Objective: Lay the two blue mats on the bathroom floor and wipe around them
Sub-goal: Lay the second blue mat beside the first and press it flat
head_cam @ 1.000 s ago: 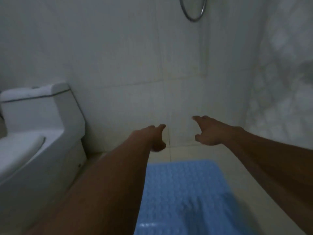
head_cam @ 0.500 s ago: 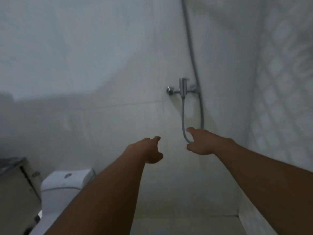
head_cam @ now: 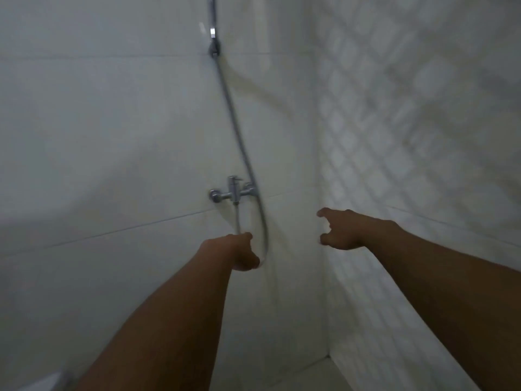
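Neither blue mat is in view now; the head view looks up at the white tiled wall. My left hand [head_cam: 239, 253] reaches forward just below the shower tap, fingers loosely curled, holding nothing. To its right, my right hand [head_cam: 342, 231] stretches toward the wall corner with forefinger and thumb spread apart and nothing between them. Both forearms run in from the bottom edge.
A chrome shower tap [head_cam: 232, 191] is fixed to the wall, and its hose [head_cam: 242, 142] loops down beside my left hand from a holder [head_cam: 213, 38] high up. A patterned wall [head_cam: 408, 122] stands at the right. A strip of floor [head_cam: 315, 376] shows at the bottom.
The view has swung upward: the blue mat and the toilet have dropped out of sight and the shower tap and hose have come in. Both hands stay outstretched and hold nothing.
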